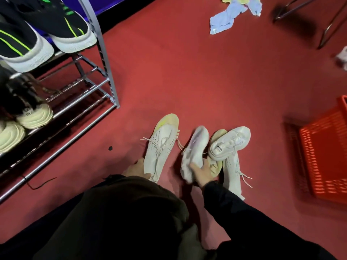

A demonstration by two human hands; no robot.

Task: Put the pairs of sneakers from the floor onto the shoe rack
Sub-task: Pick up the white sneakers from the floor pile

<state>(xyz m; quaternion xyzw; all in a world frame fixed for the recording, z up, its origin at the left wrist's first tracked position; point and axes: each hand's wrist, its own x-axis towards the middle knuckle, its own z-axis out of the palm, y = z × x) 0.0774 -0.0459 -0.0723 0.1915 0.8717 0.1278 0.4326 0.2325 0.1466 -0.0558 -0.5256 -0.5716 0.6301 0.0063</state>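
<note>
Several white sneakers lie on the red floor in front of me. My left hand (135,168) grips the heel of a white knit sneaker with a yellow toe (161,147). My right hand (202,170) holds a white sneaker with a lilac tint (194,152) by its heel end. To the right, a white sneaker (231,142) lies across another yellow-soled knit sneaker (232,171). The metal shoe rack (105,85) stands at the left. On its top shelf sit black sneakers with green stripes (47,29), and cream-soled shoes (28,115) rest lower down.
An orange plastic basket (324,156) stands at the right edge. A pale blue and yellow cloth (231,14) lies on the floor at the back. Metal chair legs (326,25) are at the top right. A small black scrap (110,148) and a black lace (40,184) lie near the rack.
</note>
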